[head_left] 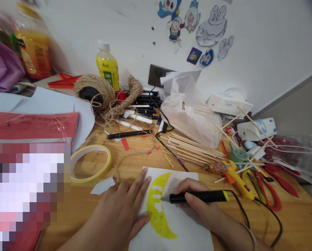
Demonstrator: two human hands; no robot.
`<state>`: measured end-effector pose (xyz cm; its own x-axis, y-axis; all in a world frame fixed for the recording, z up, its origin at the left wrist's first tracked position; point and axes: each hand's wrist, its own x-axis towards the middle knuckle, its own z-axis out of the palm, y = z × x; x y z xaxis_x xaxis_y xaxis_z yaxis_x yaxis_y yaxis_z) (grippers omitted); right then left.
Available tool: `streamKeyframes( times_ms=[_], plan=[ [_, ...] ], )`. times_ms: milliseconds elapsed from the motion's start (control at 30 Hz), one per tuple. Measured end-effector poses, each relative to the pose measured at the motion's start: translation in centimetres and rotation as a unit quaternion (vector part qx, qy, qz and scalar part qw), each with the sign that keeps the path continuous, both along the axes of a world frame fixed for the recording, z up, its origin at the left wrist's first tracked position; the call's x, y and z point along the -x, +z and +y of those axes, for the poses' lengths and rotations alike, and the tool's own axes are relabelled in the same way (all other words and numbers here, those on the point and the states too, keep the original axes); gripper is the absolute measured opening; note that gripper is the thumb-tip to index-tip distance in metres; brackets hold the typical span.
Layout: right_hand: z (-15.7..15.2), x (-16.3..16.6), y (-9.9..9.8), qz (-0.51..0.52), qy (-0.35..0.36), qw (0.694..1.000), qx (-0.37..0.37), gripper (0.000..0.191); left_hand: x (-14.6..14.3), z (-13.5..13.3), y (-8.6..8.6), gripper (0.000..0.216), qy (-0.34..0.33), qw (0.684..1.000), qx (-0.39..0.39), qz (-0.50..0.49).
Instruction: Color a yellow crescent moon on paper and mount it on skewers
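Note:
A white sheet of paper (pixel 183 228) lies at the table's near edge with a yellow crescent (pixel 158 209) coloured on it. My left hand (pixel 119 212) lies flat on the sheet's left side, fingers stretched out, pressing it down. My right hand (pixel 203 209) grips a black marker with a yellow end (pixel 200 197), its tip touching the crescent's inner edge.
A roll of yellow tape (pixel 91 163) lies left of the paper. Behind are twine balls (pixel 94 90), black markers (pixel 145 104), wooden sticks (pixel 195 146), a plastic bag (pixel 190 111), a yellow glue gun (pixel 237 177), red scissors (pixel 268 188), a juice bottle (pixel 107 66) and red paper (pixel 30 125).

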<state>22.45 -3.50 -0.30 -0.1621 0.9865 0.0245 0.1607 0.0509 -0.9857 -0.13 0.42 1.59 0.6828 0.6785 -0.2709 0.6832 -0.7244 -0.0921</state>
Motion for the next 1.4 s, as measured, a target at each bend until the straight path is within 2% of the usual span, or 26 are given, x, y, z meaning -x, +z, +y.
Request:
streamKeyframes(
  times_ms=[433, 867, 967, 1133, 1300, 1400],
  plan=[
    [-0.08, -0.08, -0.09, 0.011, -0.003, 1.0, -0.023, 0.039, 0.05, 0.08, -0.21, 0.063, -0.005, 1.0, 0.005, 0.004],
    [-0.1, -0.22, -0.34, 0.031, -0.016, 0.999, 0.017, 0.041, 0.15, 0.13, -0.5, 0.063, -0.01, 1.0, -0.007, -0.004],
    [-0.19, -0.33, -0.55, 0.036, -0.001, 0.999, 0.012, 0.039, 0.16, 0.2, -0.48, 0.064, -0.01, 1.0, -0.005, -0.004],
    [-0.08, -0.42, -0.73, -0.004, 0.065, 0.998, -0.007, 0.029, 0.09, 0.13, -0.6, 0.063, -0.009, 1.0, -0.002, -0.003],
    [0.14, -0.18, -0.53, -0.069, 0.048, 0.995, -0.059, 0.032, 0.17, 0.11, -0.49, 0.063, -0.01, 1.0, -0.001, -0.002],
    [0.15, -0.14, -0.37, -0.079, 0.055, 0.994, -0.06, 0.035, 0.17, 0.14, -0.38, 0.064, -0.009, 1.0, 0.005, -0.004]
  ],
)
